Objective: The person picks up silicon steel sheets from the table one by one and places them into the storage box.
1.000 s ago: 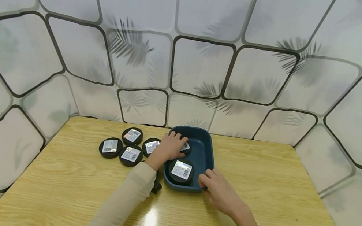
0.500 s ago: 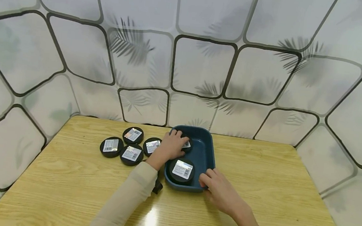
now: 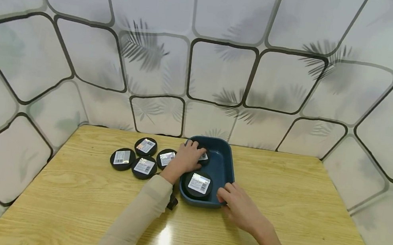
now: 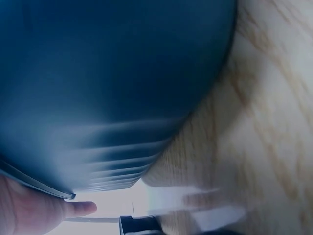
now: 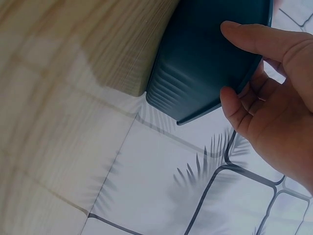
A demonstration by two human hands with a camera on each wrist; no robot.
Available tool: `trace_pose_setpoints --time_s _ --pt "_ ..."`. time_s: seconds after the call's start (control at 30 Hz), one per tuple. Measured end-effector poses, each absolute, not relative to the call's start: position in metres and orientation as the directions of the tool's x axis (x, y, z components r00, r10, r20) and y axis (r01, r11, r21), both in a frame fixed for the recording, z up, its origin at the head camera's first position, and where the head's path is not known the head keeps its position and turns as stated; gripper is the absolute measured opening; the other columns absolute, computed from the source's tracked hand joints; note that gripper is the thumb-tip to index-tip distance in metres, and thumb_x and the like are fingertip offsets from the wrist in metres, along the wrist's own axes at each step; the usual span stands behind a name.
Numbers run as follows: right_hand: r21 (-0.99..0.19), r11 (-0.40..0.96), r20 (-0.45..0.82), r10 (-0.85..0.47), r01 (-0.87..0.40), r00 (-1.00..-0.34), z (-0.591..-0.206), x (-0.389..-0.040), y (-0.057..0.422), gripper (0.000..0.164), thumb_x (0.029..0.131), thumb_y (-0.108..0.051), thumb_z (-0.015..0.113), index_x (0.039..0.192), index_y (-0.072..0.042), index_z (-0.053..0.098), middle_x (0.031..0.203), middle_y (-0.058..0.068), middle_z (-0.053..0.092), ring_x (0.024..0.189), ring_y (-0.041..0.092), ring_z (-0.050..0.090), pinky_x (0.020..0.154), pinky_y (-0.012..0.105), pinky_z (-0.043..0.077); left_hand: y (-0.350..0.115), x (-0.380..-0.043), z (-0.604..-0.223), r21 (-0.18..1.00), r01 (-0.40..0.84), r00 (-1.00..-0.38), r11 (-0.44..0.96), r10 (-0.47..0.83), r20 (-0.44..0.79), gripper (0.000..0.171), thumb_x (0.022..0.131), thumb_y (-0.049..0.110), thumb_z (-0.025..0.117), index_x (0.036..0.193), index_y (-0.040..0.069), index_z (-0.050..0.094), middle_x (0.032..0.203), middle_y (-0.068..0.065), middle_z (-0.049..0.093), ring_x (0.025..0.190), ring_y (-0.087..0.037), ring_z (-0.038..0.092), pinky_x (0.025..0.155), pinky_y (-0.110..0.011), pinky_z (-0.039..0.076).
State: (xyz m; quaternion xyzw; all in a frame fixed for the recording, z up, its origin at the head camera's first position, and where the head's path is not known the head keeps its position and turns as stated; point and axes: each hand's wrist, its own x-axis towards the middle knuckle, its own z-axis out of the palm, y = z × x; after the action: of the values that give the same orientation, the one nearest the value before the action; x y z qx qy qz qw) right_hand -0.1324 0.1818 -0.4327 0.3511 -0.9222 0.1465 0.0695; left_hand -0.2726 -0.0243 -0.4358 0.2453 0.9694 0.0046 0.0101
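Note:
A dark blue rectangular bin stands on the wooden table. Two flat, round black containers with white labels lie inside: a near one in full view and a far one mostly covered by my left hand. That hand reaches over the bin's left wall, fingers curled over the far black container. At the near right corner my right hand pinches the rim; in the right wrist view its thumb lies on the outer wall. The left wrist view shows mainly the outer wall.
Left of the bin, several more black containers lie label up: one at far left, one at the back, one in front, and one beside my left wrist. A patterned curtain hangs behind the table.
Both hands hold their places at the bin. The whole scene shifts very slightly to the right in the head view; the containers keep their arrangement.

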Motion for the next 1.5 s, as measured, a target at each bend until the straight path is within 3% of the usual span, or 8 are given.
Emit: trace_pose_setpoints --time_s 0.27,0.6,0.9,1.27,1.5 --pt "-0.213 0.714 0.23 -0.627 -0.667 -0.744 -0.433 -0.132 0.182 0.039 0.075 0.009 0.074 0.081 -0.019 0.048 0.08 -0.009 0.036 0.074 0.011 0.032 0.069 0.027 0.031 -0.027 -0.273 -0.438 0.046 0.501 -0.865 0.864 0.502 0.006 0.057 0.088 0.035 0.075 0.139 0.021 0.055 0.14 -0.016 0.048 0.129 -0.037 0.042 0.105 -0.056 0.037" --pt "-0.224 0.712 0.226 -0.626 -0.665 -0.746 -0.431 -0.133 0.182 0.038 0.074 0.009 0.074 0.081 -0.018 0.048 0.08 -0.008 0.037 0.075 0.011 0.033 0.069 0.027 0.032 -0.051 -0.274 -0.429 0.318 0.529 -0.844 0.787 0.525 0.106 0.039 0.096 0.027 0.065 0.133 0.017 0.059 0.142 -0.017 0.046 0.133 -0.04 0.038 0.107 -0.059 0.033" --pt "-0.221 0.713 0.229 -0.625 -0.665 -0.746 -0.431 -0.134 0.182 0.039 0.074 0.01 0.075 0.08 -0.017 0.048 0.079 -0.008 0.037 0.074 0.012 0.032 0.069 0.027 0.032 -0.083 -0.255 -0.413 0.422 0.52 -0.854 0.743 0.47 0.224 0.039 0.097 0.024 0.064 0.134 0.011 0.057 0.14 -0.019 0.047 0.128 -0.043 0.042 0.103 -0.061 0.036" --pt "-0.215 0.708 0.237 -0.63 -0.673 -0.739 -0.433 -0.135 0.182 0.04 0.074 0.009 0.077 0.08 -0.017 0.047 0.079 -0.007 0.037 0.074 0.012 0.032 0.069 0.027 0.032 -0.114 -0.224 -0.401 0.414 0.503 -0.862 0.759 0.408 0.3 0.039 0.095 0.021 0.066 0.132 0.009 0.058 0.139 -0.022 0.046 0.129 -0.046 0.041 0.104 -0.062 0.034" --pt "-0.216 0.704 0.244 -0.631 -0.676 -0.736 -0.434 -0.135 0.182 0.039 0.074 0.009 0.076 0.08 -0.018 0.048 0.079 -0.008 0.037 0.074 0.012 0.032 0.068 0.027 0.032 -0.13 -0.207 -0.406 0.42 0.457 -0.887 0.784 0.368 0.279 0.037 0.095 0.021 0.066 0.129 0.008 0.06 0.139 -0.024 0.047 0.129 -0.046 0.04 0.104 -0.065 0.032"
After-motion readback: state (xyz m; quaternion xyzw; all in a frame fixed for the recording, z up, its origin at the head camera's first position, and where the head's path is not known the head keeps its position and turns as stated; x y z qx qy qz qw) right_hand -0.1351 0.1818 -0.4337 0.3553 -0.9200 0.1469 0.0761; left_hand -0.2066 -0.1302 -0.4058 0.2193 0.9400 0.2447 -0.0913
